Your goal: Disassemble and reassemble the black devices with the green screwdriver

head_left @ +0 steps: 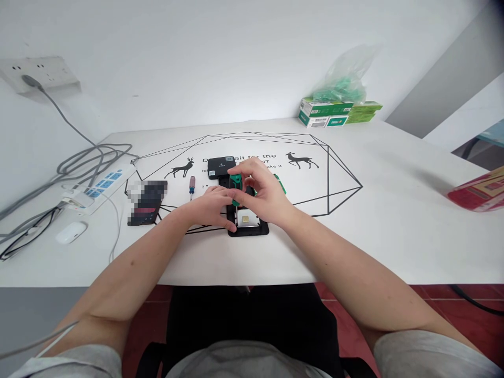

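Observation:
A black device housing [260, 230] lies on the table before me, with a silvery plate [249, 217] inside it that bears a small gold-coloured square. My right hand [262, 191] is closed around the green and black handle of a screwdriver [235, 182], held upright over the housing's left side. The shaft points down into the housing; its tip is too small to make out. My left hand [212, 207] grips the housing's left edge, thumb near the front corner and fingers close to the screwdriver. Behind my hands sits a flat black cover [221, 167], partly overlapped by my right hand.
A second small screwdriver [192, 187] lies left of my hands, beside a dark, partly blurred phone [148, 207]. A green board [280, 184] shows behind my right hand. Further left are a power strip [104, 186], cables, a white mouse [71, 232] and glasses [33, 231]. Green-white boxes [326, 113] stand back right.

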Available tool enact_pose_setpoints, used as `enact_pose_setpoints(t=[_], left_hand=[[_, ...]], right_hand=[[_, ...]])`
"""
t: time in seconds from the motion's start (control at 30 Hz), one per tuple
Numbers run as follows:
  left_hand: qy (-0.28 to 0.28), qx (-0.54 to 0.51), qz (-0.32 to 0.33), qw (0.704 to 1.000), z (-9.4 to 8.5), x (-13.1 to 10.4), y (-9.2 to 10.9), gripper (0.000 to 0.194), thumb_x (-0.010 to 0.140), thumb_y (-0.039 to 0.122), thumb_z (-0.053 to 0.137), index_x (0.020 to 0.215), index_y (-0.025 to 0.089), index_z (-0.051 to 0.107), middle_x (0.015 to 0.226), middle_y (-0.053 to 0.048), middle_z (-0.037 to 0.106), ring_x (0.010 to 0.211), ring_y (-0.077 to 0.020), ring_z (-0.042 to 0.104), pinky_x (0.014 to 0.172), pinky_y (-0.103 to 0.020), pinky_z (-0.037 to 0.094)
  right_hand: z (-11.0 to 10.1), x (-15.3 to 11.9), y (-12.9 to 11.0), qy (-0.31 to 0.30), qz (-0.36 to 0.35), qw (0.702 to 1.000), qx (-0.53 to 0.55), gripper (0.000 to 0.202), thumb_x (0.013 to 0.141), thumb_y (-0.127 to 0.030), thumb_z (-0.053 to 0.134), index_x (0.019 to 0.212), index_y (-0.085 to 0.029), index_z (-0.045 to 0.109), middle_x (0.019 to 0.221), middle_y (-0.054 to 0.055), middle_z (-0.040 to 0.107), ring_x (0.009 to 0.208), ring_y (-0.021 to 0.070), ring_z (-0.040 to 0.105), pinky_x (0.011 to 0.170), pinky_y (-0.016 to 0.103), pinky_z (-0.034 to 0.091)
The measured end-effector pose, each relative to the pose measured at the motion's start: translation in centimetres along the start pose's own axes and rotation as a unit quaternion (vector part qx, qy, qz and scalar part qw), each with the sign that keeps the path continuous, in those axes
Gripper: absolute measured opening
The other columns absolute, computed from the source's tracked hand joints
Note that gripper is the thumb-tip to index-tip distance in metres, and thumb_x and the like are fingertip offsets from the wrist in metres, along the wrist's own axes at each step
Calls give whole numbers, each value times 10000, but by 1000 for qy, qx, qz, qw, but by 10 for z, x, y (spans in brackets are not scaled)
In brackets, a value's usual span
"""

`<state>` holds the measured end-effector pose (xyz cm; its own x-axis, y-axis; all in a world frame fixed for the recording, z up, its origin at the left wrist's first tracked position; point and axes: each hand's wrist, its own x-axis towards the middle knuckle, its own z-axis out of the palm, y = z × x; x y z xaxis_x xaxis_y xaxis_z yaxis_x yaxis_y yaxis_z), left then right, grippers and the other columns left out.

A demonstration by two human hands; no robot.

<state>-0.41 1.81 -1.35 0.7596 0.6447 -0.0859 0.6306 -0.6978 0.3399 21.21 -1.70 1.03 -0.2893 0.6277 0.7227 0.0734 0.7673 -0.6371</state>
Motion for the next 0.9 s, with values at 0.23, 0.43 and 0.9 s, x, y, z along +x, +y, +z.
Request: enact_pose_setpoints(t=[0.23,0.43,0.9], left_hand=[[44,-44,52,997,4,-1,-11,702,769,643,965,1367,339,757,1565,-102,612,1495,-439,470,1276,-615,304],[109,-71,98,987,4,3,-8,200,1010,467,768,1038,274,815,1393,-85,726,1346,-323,619,1215,-532,398],[234,140,-188,944,-5,4,-53,255,1057,252,577,952,250,809,1193,-120,799,1259,-370,595,1105,-621,349]], right_hand=[[-2,-1,5,96,14,995,17,282,950,-283,753,1220,-334,686,1158,38,623,902,185,595,746,369,569],[-1,1,15,174,41,984,-7,316,944,-410,801,1227,-350,675,1131,34,599,991,204,608,716,338,573],[-6,2,15,219,21,974,-44,292,962,-410,788,1212,-341,653,1162,33,604,976,192,628,721,344,582]])
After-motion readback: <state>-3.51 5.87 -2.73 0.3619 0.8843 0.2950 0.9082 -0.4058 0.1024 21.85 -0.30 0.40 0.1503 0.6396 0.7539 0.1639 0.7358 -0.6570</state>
